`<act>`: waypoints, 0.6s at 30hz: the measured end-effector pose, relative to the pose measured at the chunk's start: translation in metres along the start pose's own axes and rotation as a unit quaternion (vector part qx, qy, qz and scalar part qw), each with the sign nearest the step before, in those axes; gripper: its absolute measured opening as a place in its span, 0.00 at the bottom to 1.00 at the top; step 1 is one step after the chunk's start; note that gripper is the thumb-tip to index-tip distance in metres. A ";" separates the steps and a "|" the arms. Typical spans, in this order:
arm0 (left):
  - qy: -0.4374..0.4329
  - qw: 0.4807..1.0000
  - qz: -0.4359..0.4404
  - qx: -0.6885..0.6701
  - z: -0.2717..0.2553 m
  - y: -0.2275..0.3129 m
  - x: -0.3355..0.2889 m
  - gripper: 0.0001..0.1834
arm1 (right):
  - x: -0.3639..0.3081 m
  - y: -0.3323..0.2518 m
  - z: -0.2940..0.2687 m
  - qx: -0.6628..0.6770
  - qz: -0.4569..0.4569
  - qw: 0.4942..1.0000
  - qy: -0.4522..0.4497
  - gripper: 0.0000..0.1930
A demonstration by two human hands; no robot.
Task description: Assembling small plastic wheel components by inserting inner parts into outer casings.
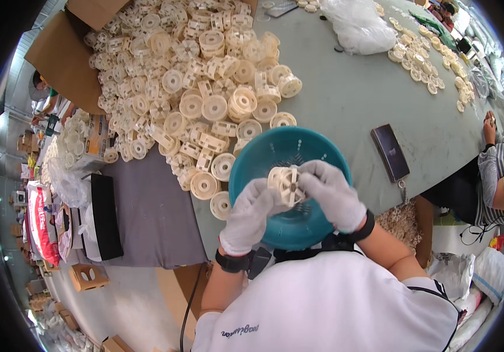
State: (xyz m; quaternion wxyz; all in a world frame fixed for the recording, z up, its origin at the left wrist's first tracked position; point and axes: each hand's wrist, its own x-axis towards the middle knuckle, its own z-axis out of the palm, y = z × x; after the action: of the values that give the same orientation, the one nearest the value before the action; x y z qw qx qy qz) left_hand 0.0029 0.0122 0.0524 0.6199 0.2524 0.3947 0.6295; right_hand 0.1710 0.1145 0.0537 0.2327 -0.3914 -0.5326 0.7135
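Between my two gloved hands is a cream plastic spoked wheel part (287,185), held above a teal plastic basin (246,154). My left hand (246,214), in a white glove, closes its fingers on the part's left side. From the right, my right hand (333,193), gloved the same way, pinches the part's right edge. Small dark metal pieces (302,209) lie in the bottom of the basin, partly hidden behind my hands. Whether a small piece sits between my right fingertips cannot be made out.
A large heap of similar cream parts (213,108) spreads from a cardboard box (67,64) up to the basin. A dark phone (390,152) lies to the right. Farther off are a clear plastic bag (357,26) and flat cream rings (416,58). A person in stripes (498,176) sits at right.
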 end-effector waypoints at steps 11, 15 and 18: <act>0.123 0.988 0.066 0.067 -0.027 -0.011 0.005 0.09 | 0.000 0.019 -0.001 -0.197 -0.293 0.936 0.000 0.10; 0.161 0.985 0.067 0.014 -0.022 0.006 -0.014 0.15 | -0.017 -0.010 -0.024 0.011 -0.057 0.996 -0.063 0.08; 0.057 0.994 -0.061 0.078 -0.055 0.049 -0.092 0.18 | -0.052 -0.026 -0.097 -0.025 0.001 0.996 -0.083 0.08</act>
State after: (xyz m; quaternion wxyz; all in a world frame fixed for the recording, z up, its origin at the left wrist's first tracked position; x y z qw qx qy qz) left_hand -0.0608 -0.0845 0.0770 0.6120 0.2392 0.4915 0.5715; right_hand 0.2774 0.1403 0.0822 0.1773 -0.3366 -0.5673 0.7304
